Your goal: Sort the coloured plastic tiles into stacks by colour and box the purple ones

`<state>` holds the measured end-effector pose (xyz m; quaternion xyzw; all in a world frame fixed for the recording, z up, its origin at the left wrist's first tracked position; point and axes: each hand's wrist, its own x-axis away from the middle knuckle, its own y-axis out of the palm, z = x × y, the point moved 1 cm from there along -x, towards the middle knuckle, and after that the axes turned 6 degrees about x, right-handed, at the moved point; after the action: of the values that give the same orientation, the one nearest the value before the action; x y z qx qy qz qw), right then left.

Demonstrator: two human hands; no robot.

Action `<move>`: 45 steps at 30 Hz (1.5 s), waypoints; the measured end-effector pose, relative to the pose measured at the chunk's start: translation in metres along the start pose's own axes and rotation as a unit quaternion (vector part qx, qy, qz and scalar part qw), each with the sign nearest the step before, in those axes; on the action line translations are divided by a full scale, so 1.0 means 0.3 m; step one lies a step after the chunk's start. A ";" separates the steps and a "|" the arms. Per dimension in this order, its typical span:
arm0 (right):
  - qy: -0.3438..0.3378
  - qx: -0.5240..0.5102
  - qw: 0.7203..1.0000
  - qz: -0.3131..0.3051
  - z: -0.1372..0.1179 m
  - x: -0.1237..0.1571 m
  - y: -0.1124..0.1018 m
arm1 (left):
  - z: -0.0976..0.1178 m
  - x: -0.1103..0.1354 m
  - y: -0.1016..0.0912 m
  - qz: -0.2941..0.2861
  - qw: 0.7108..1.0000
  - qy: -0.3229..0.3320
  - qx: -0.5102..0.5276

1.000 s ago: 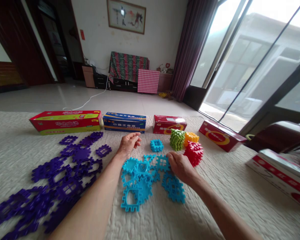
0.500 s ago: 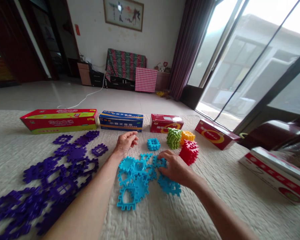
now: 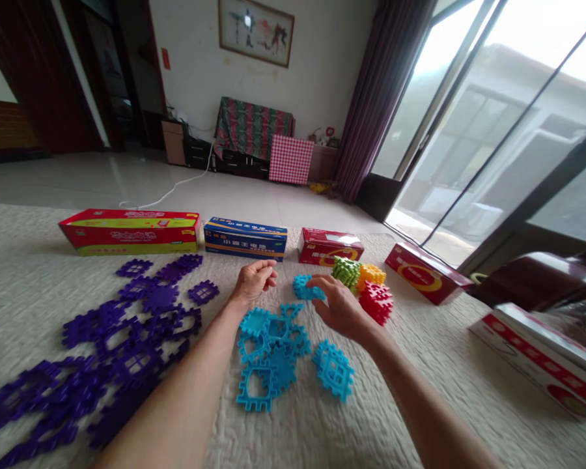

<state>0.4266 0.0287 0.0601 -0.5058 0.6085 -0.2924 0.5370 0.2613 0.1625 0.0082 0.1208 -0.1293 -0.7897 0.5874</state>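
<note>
My left hand [image 3: 254,281] rests on the cream quilted cloth [image 3: 420,397] with its fingers curled in; nothing shows in them. It lies just behind a heap of flat cyan interlocking tiles [image 3: 271,345]. My right hand [image 3: 339,306] is raised a little and pinches a cyan piece [image 3: 303,288] between thumb and fingertips, right of my left hand. One more cyan tile [image 3: 334,371] lies apart, under my right wrist. Just beyond my right hand stand a green cube [image 3: 346,271], an orange cube [image 3: 375,273] and a red cube [image 3: 378,303] built of the same tiles.
Several purple tiles [image 3: 127,339] are spread over the cloth at the left. Along the far edge lie a red-and-yellow box [image 3: 131,231], a blue box [image 3: 247,239] and two red boxes [image 3: 329,246] [image 3: 427,272]. Another long box [image 3: 542,355] lies at the right.
My right hand has left the cyan heap and moved up and away, now pinching a cyan piece near where the small cyan cube stood. My left hand has stayed put.
</note>
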 end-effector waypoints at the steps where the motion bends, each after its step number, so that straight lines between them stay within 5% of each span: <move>1: -0.003 0.004 1.000 0.003 0.006 -0.025 0.009 | -0.002 -0.002 -0.001 -0.001 1.000 -0.002 -0.001; 7: -0.007 0.010 1.000 0.020 0.046 -0.095 0.052 | -0.004 -0.004 -0.002 -0.005 1.000 -0.005 0.001; 13: -0.003 -0.029 0.996 0.082 -0.002 -0.015 0.003 | 0.003 0.003 0.000 -0.003 1.000 0.001 -0.001; 19: -0.031 -0.093 0.995 -0.019 -0.098 0.087 0.019 | 0.001 0.003 -0.002 -0.004 1.000 0.004 0.001; 26: -0.055 -0.114 0.976 -0.176 -0.101 0.107 -0.019 | -0.008 -0.004 -0.005 -0.007 1.000 0.006 -0.004; 39: -0.056 -0.101 0.981 -0.156 -0.073 0.096 -0.019 | -0.009 -0.004 -0.002 -0.012 1.000 0.010 -0.009; 45: 0.005 -0.090 0.985 -0.147 -0.032 0.089 -0.067 | -0.008 -0.006 0.000 -0.012 1.000 0.005 -0.012</move>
<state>0.4260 -0.0042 0.0710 -0.6340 0.5545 -0.3150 0.4375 0.2625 0.1640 0.0059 0.1193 -0.1151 -0.7975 0.5801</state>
